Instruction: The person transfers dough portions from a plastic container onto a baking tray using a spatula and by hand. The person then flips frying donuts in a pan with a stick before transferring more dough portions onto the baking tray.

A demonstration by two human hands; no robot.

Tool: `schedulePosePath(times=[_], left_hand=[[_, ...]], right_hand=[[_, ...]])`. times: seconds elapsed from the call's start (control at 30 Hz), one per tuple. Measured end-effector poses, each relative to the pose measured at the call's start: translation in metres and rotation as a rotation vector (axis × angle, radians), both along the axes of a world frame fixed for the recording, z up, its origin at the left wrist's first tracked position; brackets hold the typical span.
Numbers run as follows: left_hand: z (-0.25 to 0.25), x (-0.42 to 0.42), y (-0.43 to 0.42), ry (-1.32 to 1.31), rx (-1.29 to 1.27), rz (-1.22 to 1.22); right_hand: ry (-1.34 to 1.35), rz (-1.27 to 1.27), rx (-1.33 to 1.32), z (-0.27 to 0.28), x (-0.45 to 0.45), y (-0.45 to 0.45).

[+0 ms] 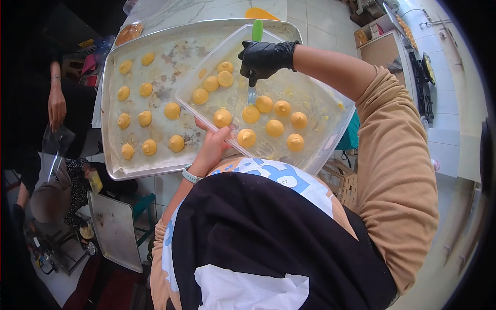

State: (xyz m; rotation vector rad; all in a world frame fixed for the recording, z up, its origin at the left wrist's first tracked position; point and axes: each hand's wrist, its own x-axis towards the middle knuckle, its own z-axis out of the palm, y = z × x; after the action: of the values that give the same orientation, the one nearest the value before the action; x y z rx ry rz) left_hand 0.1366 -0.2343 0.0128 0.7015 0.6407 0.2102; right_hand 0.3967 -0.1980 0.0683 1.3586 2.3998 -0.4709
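Observation:
My right hand [266, 61], in a black glove, is closed around a green-handled fork [257, 31]. The fork's pale end points down and meets or nearly meets a round yellow dough piece [250, 114] in a translucent plastic container [320, 150]. My left hand [213, 143], bare, grips the container's near-left rim, thumb over the edge. Several more yellow rounds lie in the container, some with small peaks on top. Beneath its left part is a large metal baking tray [194, 57], where similar rounds [145, 118] sit in loose rows.
Under the tray is a pale table [206, 9], with an orange piece [261, 14] at its far edge. At left, another person's hand [57, 106] holds a clear plastic sheet or bag [56, 142]. A second metal tray [118, 230] leans near a teal stool [144, 209].

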Motion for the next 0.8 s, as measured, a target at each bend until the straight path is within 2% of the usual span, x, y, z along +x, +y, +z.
schedulePosePath(times=[0.27,0.47,0.8], left_hand=[[-0.004,-0.002,-0.002,0.021,0.005,0.001],[-0.005,-0.002,-0.001,0.008,0.012,0.007],[-0.008,-0.003,-0.002,-0.008,-0.019,-0.001]], right_hand=[[-0.034,-0.002,-0.034,0.000,-0.001,0.001],[0.070,0.017,0.004,-0.014,0.005,-0.001],[-0.035,0.019,-0.031,-0.005,-0.003,0.001]])
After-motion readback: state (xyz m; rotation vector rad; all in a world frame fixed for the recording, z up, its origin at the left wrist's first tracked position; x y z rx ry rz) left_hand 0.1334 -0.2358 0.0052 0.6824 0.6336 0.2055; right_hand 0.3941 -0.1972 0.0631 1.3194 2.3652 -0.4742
